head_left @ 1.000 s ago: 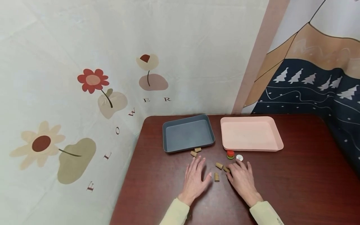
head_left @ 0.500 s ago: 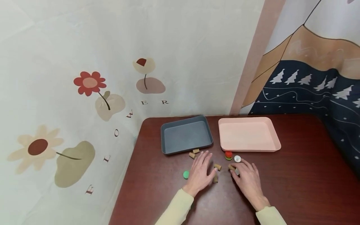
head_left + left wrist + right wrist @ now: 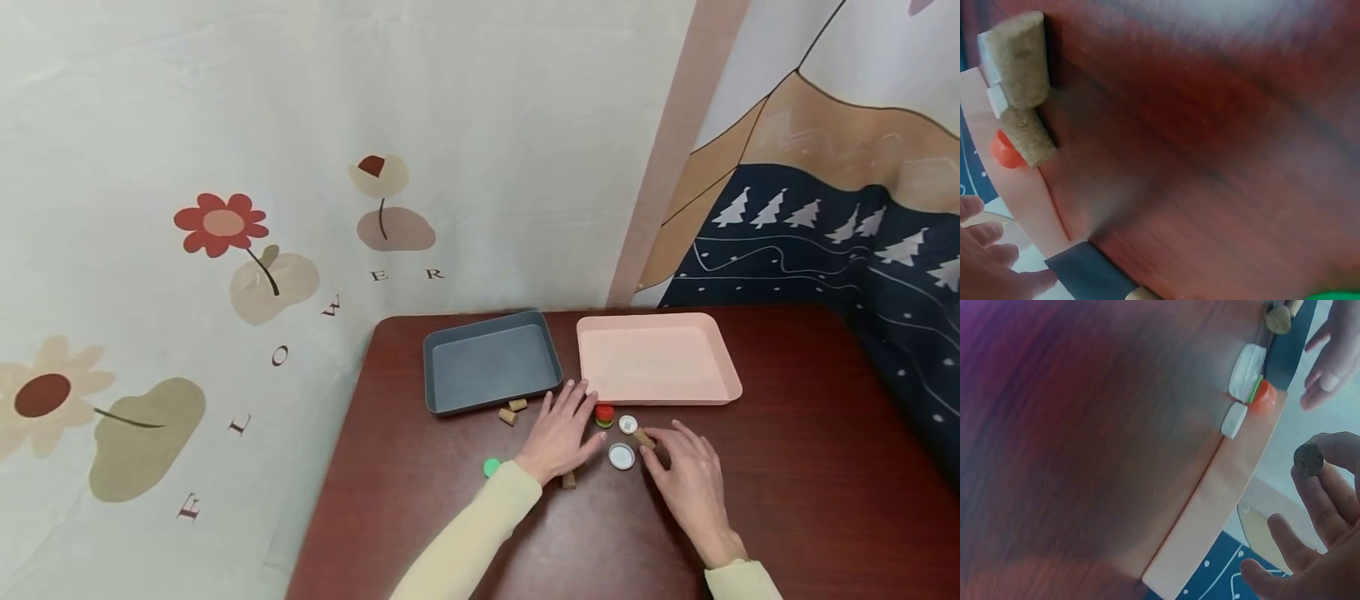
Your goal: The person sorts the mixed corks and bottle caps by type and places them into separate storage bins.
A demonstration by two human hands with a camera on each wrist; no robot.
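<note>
My right hand (image 3: 688, 479) pinches a cork (image 3: 645, 438) between thumb and fingers; its round end shows in the right wrist view, where the cork (image 3: 1308, 460) stands apart from the table. My left hand (image 3: 558, 435) spreads its fingers over the table in front of the trays, holding nothing. Below its wrist a cork (image 3: 568, 480) stays partly visible. Two more corks (image 3: 507, 416) lie by the dark tray. Between my hands are a white round lid (image 3: 621, 456), a small white cap (image 3: 627, 424) and a red cap with a green rim (image 3: 604, 415).
A dark blue-grey tray (image 3: 491, 365) stands at the back left, and a pink tray (image 3: 658, 354) beside it to the right. A green cap (image 3: 491, 467) lies left of my left forearm. A printed cloth (image 3: 480, 167) hangs behind the table.
My right hand has taken hold of a cork and moved right with it, leaving the white round lid in view. The left hand has shifted right, uncovering the green cap.
</note>
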